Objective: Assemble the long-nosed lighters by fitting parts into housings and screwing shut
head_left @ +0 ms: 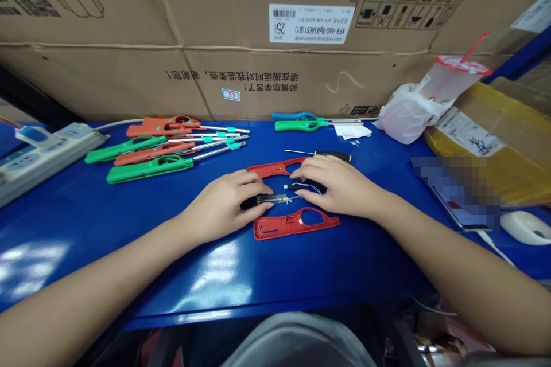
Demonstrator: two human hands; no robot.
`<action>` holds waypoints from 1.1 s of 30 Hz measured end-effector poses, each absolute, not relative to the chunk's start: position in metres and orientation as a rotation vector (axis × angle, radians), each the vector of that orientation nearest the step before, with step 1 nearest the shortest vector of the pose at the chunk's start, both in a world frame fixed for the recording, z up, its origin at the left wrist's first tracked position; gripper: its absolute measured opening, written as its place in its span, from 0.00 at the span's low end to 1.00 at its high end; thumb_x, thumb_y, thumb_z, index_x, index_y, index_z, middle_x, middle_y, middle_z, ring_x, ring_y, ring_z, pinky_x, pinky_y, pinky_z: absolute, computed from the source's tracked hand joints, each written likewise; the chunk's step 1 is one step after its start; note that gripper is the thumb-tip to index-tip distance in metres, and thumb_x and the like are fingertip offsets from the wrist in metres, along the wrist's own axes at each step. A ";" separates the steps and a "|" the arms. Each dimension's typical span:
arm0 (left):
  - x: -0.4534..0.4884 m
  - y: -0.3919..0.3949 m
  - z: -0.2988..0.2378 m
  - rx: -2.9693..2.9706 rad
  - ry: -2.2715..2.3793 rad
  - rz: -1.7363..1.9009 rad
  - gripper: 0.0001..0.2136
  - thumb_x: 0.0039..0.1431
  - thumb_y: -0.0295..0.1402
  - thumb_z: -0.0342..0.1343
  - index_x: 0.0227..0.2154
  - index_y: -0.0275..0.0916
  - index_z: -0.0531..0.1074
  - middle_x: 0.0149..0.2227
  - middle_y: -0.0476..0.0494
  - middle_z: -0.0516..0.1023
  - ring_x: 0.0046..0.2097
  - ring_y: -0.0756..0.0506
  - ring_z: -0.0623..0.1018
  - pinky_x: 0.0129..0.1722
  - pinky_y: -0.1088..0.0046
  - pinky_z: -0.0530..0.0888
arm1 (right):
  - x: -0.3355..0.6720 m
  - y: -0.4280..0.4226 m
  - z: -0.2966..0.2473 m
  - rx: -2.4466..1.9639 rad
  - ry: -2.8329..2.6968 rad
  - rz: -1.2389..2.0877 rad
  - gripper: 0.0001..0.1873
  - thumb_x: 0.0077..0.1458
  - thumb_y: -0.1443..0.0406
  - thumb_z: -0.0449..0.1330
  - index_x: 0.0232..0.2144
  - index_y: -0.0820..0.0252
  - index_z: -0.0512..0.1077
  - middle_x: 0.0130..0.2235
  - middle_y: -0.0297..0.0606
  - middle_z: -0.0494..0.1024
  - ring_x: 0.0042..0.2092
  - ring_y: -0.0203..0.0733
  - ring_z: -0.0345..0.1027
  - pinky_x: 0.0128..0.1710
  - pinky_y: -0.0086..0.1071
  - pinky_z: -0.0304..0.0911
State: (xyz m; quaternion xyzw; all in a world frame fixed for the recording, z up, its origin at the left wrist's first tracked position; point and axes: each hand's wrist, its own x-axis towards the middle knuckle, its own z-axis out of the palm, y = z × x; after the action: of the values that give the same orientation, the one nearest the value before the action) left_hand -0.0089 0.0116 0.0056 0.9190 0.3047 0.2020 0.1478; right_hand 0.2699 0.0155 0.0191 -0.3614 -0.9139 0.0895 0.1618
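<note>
My left hand (226, 206) rests on the blue table (129, 241), fingers closed on a small metal and black lighter part (275, 199). My right hand (336, 183) lies opposite, its fingertips pinching a black piece with a thin wire (303, 187). Two red lighter shell halves lie open here: one (271, 169) just beyond my hands, the other (293, 223) just in front of them. A black-handled screwdriver (322, 155) lies behind my right hand.
Several assembled red and green long-nosed lighters (163, 149) lie at the left, two more, blue and green (301, 121), at the back. A power strip (38, 152) is far left. At the right: a white bag with a cup (413, 109), a yellow box (495, 143), a phone (460, 192). Cardboard boxes (258, 28) wall the back.
</note>
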 end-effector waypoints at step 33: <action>-0.007 0.003 0.013 2.658 0.716 0.789 0.08 0.69 0.31 0.58 0.48 0.37 0.78 0.44 0.41 0.81 0.45 0.46 0.80 0.48 0.69 0.77 | 0.269 -0.001 0.039 -0.732 -2.763 0.045 0.10 0.69 0.64 0.57 0.46 0.62 0.76 0.42 0.41 0.83 0.47 0.47 0.72 0.48 0.40 0.60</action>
State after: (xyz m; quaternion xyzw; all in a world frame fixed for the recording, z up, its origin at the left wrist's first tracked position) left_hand -0.0069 0.0032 0.0129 0.9193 0.2475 0.2730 0.1385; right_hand 0.2692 -0.0008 0.0387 -0.2536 -0.9568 0.0156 0.1411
